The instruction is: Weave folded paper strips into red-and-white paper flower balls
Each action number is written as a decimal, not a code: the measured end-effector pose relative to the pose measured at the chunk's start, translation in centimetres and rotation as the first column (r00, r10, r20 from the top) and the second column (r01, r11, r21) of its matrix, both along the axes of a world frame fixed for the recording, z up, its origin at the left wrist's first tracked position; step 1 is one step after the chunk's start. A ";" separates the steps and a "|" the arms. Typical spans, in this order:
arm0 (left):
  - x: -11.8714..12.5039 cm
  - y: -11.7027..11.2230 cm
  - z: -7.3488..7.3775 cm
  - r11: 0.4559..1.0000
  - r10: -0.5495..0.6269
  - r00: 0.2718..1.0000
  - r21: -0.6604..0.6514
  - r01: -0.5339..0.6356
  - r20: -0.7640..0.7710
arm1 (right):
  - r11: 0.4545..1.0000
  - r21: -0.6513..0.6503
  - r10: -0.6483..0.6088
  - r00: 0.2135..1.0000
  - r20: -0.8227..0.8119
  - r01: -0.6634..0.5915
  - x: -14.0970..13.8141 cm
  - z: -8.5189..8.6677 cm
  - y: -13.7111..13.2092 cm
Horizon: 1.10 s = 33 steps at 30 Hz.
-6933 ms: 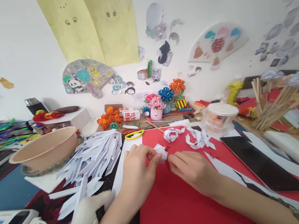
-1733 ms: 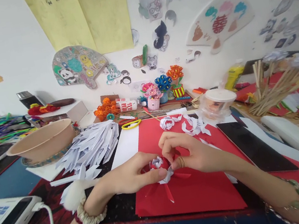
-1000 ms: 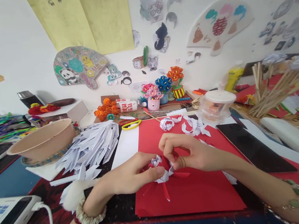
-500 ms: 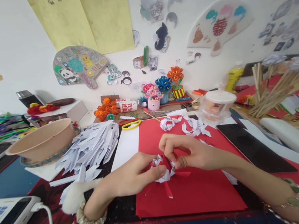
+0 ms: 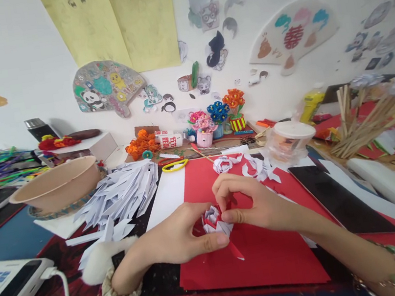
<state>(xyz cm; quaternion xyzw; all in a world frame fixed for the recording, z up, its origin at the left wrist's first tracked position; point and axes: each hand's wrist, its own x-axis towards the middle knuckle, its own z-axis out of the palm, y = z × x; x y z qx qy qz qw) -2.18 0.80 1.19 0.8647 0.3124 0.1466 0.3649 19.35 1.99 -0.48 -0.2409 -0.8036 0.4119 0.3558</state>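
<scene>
A folded paper ball of red and white strips [image 5: 214, 220] sits between my two hands, above a stack of red paper [image 5: 252, 268]. My left hand [image 5: 191, 233] wraps round its left and near side, thumb stretched along the front. With thumb and forefinger pinched, my right hand [image 5: 243, 203] grips the ball's right edge, at a red strip. A loose red strip end [image 5: 236, 251] sticks out below the ball. Behind my hands lie a white paper coil [image 5: 223, 164] and curled white strips [image 5: 262, 168].
Folded white paper strips [image 5: 119, 194] are heaped at the left, beside a beige bowl [image 5: 57, 186]. Yellow-handled scissors [image 5: 175, 165] lie behind. On the right are a black tablet [image 5: 338, 198], a lidded cup [image 5: 290, 139] and a white device [image 5: 392, 183]. A cabled device [image 5: 14, 289] stands front left.
The ball has turned in my hands, and its loose red strip end now points further right. My right fingers have closed in on the ball's edge. The view has shifted slightly.
</scene>
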 end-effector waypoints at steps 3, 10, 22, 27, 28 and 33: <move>0.1 0.0 0.2 1.000 0.000 0.999 -0.009 0.000 0.038 | 0.996 -0.011 -0.084 0.995 -0.047 0.084 0.1 -0.1 0.2; -0.3 0.8 -0.5 0.980 0.165 0.972 0.080 -0.180 0.166 | 0.960 -0.236 -0.175 0.982 -0.076 0.153 0.6 -0.5 1.3; -0.5 1.3 -2.9 0.766 0.384 0.899 0.471 -0.438 0.212 | 0.943 0.022 -0.332 0.943 -0.031 0.333 0.1 -1.0 1.4; -0.3 1.1 -3.0 0.787 0.383 0.881 0.402 -0.468 0.277 | 0.919 -0.003 -0.392 0.915 -0.093 0.393 0.3 -1.5 2.0; -0.3 1.0 -2.8 0.782 0.397 0.872 0.392 -0.485 0.286 | 0.918 -0.014 -0.395 0.912 -0.106 0.396 0.3 -1.5 2.1; -0.2 0.5 -1.9 0.765 0.356 0.892 0.460 -0.450 0.278 | 0.925 -0.041 -0.381 0.918 -0.111 0.379 0.5 -1.7 2.2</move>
